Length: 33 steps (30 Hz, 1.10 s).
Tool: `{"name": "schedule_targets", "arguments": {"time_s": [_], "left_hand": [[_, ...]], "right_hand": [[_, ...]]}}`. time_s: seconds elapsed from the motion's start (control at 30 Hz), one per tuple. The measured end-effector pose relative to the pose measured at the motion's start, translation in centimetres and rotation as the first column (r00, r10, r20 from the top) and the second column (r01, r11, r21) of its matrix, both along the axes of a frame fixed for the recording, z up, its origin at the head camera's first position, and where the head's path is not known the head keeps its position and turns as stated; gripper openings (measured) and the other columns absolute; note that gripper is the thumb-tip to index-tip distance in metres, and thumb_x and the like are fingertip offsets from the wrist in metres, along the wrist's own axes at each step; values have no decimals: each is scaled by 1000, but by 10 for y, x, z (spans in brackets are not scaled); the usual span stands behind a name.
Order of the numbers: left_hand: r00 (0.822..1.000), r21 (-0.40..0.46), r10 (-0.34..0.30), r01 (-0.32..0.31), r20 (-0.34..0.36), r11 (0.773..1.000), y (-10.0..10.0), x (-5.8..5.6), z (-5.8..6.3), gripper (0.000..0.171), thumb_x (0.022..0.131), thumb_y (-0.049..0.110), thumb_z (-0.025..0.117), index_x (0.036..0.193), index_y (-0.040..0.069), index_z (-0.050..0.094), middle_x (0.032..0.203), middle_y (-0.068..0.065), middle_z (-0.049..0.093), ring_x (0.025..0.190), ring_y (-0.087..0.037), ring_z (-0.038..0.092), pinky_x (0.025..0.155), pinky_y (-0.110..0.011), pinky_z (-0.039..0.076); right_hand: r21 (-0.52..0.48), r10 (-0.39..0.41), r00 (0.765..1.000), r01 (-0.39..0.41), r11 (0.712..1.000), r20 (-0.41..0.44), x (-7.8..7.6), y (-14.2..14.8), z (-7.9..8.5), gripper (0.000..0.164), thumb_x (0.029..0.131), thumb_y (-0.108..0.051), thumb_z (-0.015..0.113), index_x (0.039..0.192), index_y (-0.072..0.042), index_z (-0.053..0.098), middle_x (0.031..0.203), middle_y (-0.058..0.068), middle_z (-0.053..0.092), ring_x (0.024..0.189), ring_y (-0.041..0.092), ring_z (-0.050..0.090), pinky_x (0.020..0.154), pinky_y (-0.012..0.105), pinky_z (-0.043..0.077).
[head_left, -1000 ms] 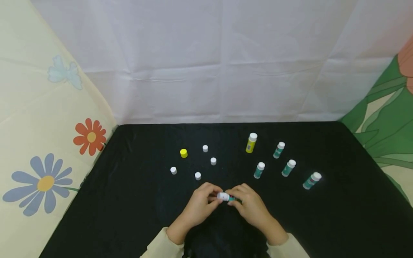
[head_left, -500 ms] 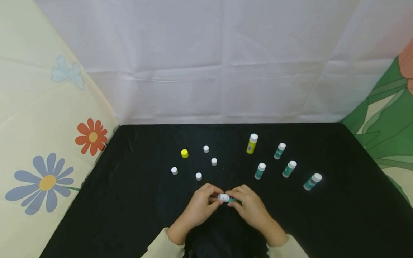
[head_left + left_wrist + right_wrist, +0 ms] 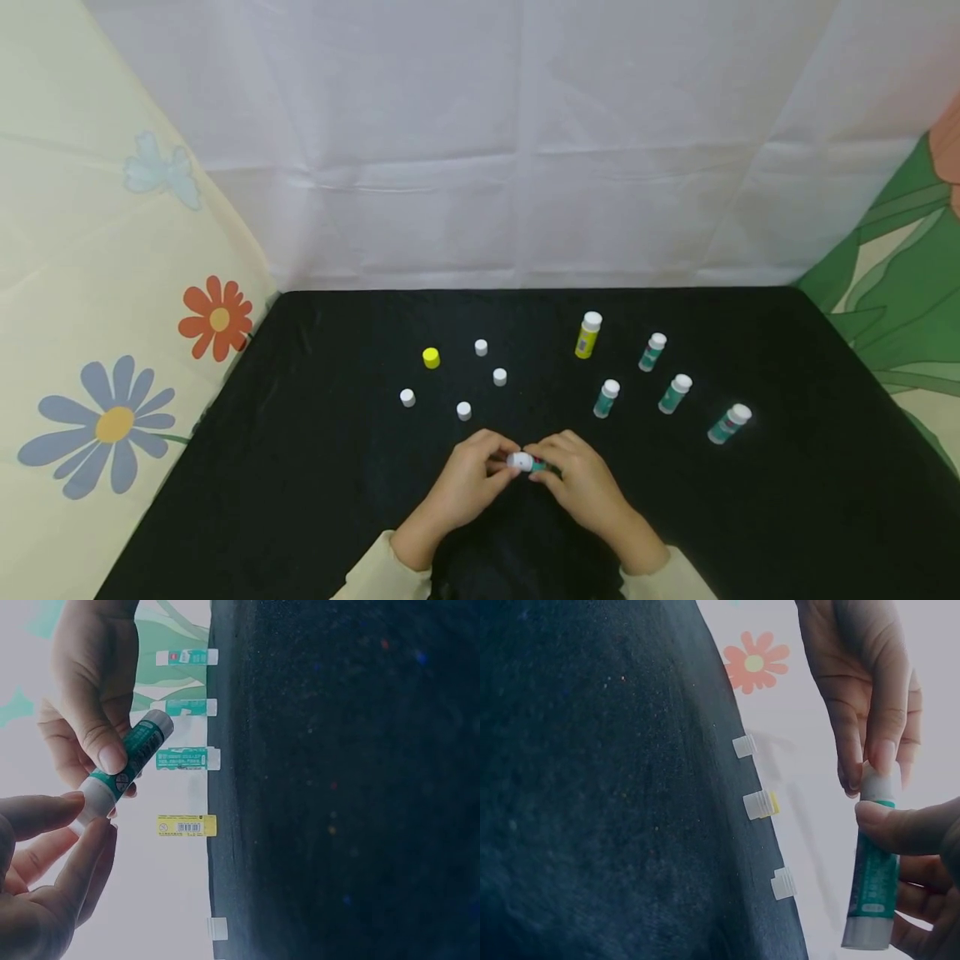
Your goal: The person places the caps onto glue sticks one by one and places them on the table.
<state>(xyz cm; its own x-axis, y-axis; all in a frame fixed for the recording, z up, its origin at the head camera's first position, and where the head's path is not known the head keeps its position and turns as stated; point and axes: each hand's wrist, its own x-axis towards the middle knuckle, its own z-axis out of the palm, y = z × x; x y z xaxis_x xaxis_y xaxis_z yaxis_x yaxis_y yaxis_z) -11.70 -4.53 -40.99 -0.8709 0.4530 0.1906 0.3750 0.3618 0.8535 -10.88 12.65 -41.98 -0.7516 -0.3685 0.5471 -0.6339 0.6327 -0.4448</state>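
Observation:
A green glue stick (image 3: pixel 148 739) is held between both hands near the front of the table, lying roughly sideways in the head view. My left hand (image 3: pixel 468 479) pinches its white cap (image 3: pixel 97 796) between thumb and fingertips. The green body is gripped by my right hand (image 3: pixel 588 479), thumb on one side and fingers on the other, as the right wrist view shows. The cap sits against the body with no gap showing. Beyond the hands, several loose white caps (image 3: pixel 464 411) and a yellow cap (image 3: pixel 431 358) lie on the black cloth.
Several green glue sticks (image 3: pixel 675 394) stand upright on the right side of the black table (image 3: pixel 300 500). A taller yellow glue stick (image 3: pixel 587 337) with a white top stands behind them. A white curtain (image 3: pixel 420 150) closes off the back, with flower-printed cloth (image 3: pixel 60 292) at the left.
The whole head view has shifted slightly right and down. Both hands keep almost the same grip on the glue stick and its cap.

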Motion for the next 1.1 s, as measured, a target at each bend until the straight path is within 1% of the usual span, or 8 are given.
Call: {"name": "schedule_targets", "arguments": {"time_s": [0.13, 0.33, 0.43, 0.63, 0.87, 1.1], "left_hand": [[1000, 4, 3, -4, 3, 1000, 2, 0, -1, 14, 75, -6, 61, 87, 0, 59, 87, -4, 52, 81, -11, 56, 67, -13, 44], [999, 0, 5, -5, -33, 1000, 4, 1, -3, 13, 75, -6, 61, 87, -1, 59, 87, -5, 52, 81, -12, 56, 67, -13, 44], [999, -3, 3, -3, -36, 1000, 5, 1, -5, 12, 75, -6, 61, 87, -1, 59, 86, -5, 52, 80, -13, 56, 67, -12, 44], [1000, -25, 8, -8, -29, 1000, 7, 0, -7, 11, 75, -6, 61, 85, -1, 59, 85, -5, 52, 78, -13, 57, 66, -12, 44], [1000, -42, 18, -18, -5, 999, 6, -2, -10, 12, 75, -6, 61, 85, -1, 58, 83, -4, 50, 77, -12, 57, 65, -12, 44], [1000, -78, 14, -15, -15, 997, 3, -5, -11, 14, 75, -4, 62, 87, 1, 58, 83, -2, 50, 76, -8, 56, 64, -12, 44]], "right_hand": [[-1, -5, 1000, 5, 1000, -4, 0, 1, 0, 31, 54, -3, 78, 82, -9, 67, 78, -8, 59, 72, 6, 47, 61, 22, 41], [4, -18, 1000, 18, 1000, -11, 0, 2, -2, 31, 52, -4, 78, 81, -9, 67, 77, -8, 58, 71, 6, 47, 60, 22, 41], [7, -15, 1000, 15, 1000, -18, 1, 3, -3, 30, 52, -5, 78, 80, -9, 67, 76, -8, 58, 70, 6, 47, 60, 22, 41], [5, 1, 1000, -1, 1000, -31, 0, 4, -6, 31, 51, -4, 79, 79, -9, 66, 76, -8, 58, 70, 7, 47, 60, 22, 41], [33, 19, 1000, -19, 999, -3, -4, 4, -9, 30, 54, -5, 78, 81, -9, 65, 77, -8, 57, 71, 7, 46, 61, 23, 41], [59, 38, 999, -38, 998, 2, -8, 5, -11, 29, 56, -6, 77, 81, -10, 64, 78, -8, 56, 71, 7, 46, 61, 23, 41]]}}
